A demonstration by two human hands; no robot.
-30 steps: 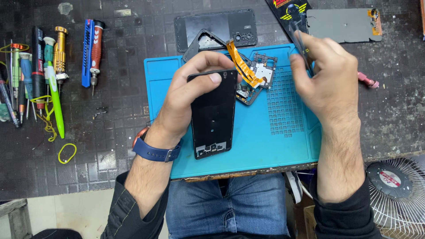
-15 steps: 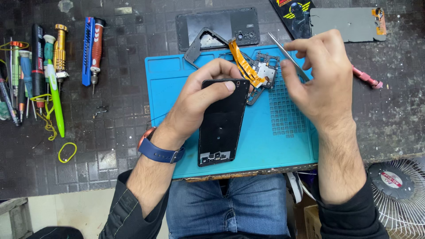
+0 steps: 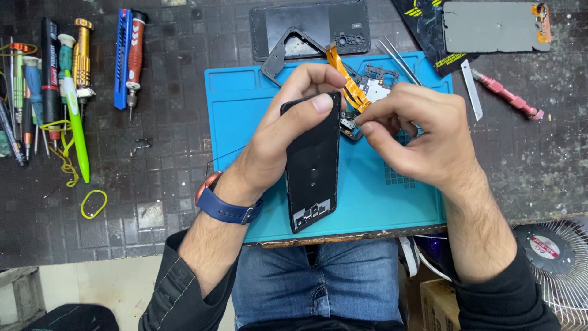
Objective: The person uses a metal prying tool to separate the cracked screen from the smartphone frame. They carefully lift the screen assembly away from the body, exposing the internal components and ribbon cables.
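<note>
My left hand (image 3: 278, 132) gripped the opened phone body (image 3: 312, 162), tilted over the middle of the blue repair mat (image 3: 245, 104). My right hand (image 3: 416, 132) pinched at the orange flex cable (image 3: 346, 76) by the phone's top edge. The circuit board (image 3: 376, 83) already lay out near the mat's far edge, tweezers (image 3: 398, 58) beside it; I judged the cable work unfinished and the back cover (image 3: 312, 24) not refitted.

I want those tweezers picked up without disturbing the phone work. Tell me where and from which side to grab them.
Grip the tweezers near their upper-left end, where the two arms join, coming from the far side of the blue mat. They lie flat and slanted there, and their lower part runs under the right hand, so only the upper stretch is free. The left hand holds the phone body, well clear.
</note>
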